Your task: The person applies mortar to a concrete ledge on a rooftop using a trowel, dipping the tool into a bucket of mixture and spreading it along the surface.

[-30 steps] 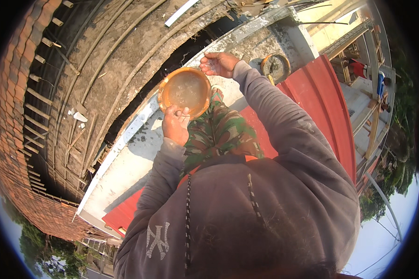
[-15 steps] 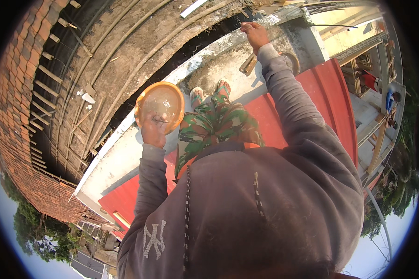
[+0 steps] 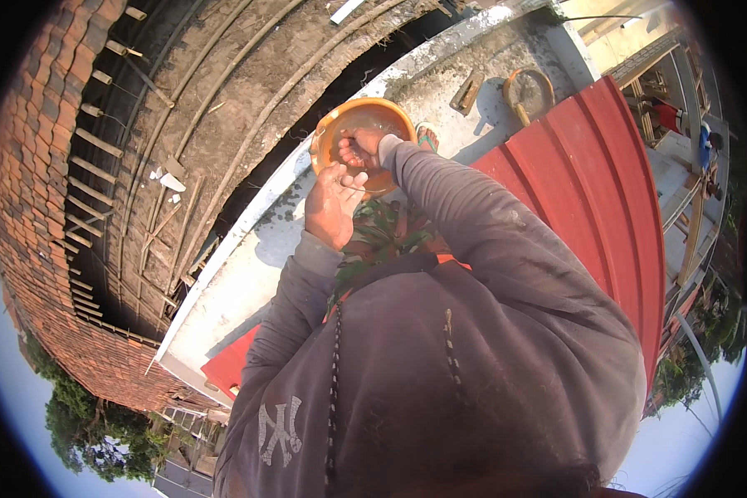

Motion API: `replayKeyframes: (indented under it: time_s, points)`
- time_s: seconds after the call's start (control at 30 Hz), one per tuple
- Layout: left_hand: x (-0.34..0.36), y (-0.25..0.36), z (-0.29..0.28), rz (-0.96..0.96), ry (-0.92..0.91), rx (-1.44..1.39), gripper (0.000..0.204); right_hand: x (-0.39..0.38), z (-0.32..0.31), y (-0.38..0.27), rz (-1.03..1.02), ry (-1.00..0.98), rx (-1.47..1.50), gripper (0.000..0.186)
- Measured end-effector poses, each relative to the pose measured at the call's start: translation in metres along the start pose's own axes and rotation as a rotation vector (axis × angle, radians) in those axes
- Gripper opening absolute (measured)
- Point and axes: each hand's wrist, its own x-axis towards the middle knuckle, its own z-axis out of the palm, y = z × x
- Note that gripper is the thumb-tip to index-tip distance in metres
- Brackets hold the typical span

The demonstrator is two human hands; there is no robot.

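Observation:
An orange basin (image 3: pixel 400 116) with a greyish-brown, wet-looking content is in front of me, above the pale concrete ledge. My left hand (image 3: pixel 332 206) is at its near left rim, fingers bent over the edge and thumb along it, gripping it. Inside the basin, my right hand (image 3: pixel 361 148) has its fingers curled inward; whatever they hold is hidden. A wooden-handled hand tool (image 3: pixel 467 92) lies on the ledge beyond my right forearm. Beside it rests a round, shallow brown-rimmed pan (image 3: pixel 542 93) with a stick-like handle leaning in it.
Red corrugated metal sheet (image 3: pixel 589 174) slopes to my right. A white ledge edge (image 3: pixel 216 290) borders a dark gap and bare roof poles (image 3: pixel 249 124) on the left. Clay roof tiles (image 3: pixel 37 166) lie farther left. Other people (image 3: pixel 705 158) are at the far right.
My right hand has come back from the far ledge into the basin. The basin and my left hand have shifted right, and the left hand now sits at the near rim.

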Motion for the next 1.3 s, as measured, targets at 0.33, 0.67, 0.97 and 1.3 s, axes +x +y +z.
replayKeyframes:
  time_s: [0.33, 0.67, 0.97, 1.3]
  points:
    - [0.025, 0.000, -0.075, -0.085, 0.076, -0.035, 0.021, -0.093, -0.030, -0.115, -0.388, 0.098, -0.292, 0.038]
    - [-0.001, 0.005, -0.231, 0.024, 0.310, -0.111, 0.027, -0.124, -0.057, -0.161, -0.777, 0.602, -0.409, 0.031]
    - [-0.078, 0.039, -0.239, 0.013, 0.338, 0.068, 0.034, -0.001, 0.115, 0.069, -0.604, 0.249, -0.896, 0.028]
    - [-0.097, 0.044, -0.199, 0.032, -0.003, 0.010, 0.039, 0.076, 0.137, 0.131, -0.160, 0.348, -0.805, 0.032]
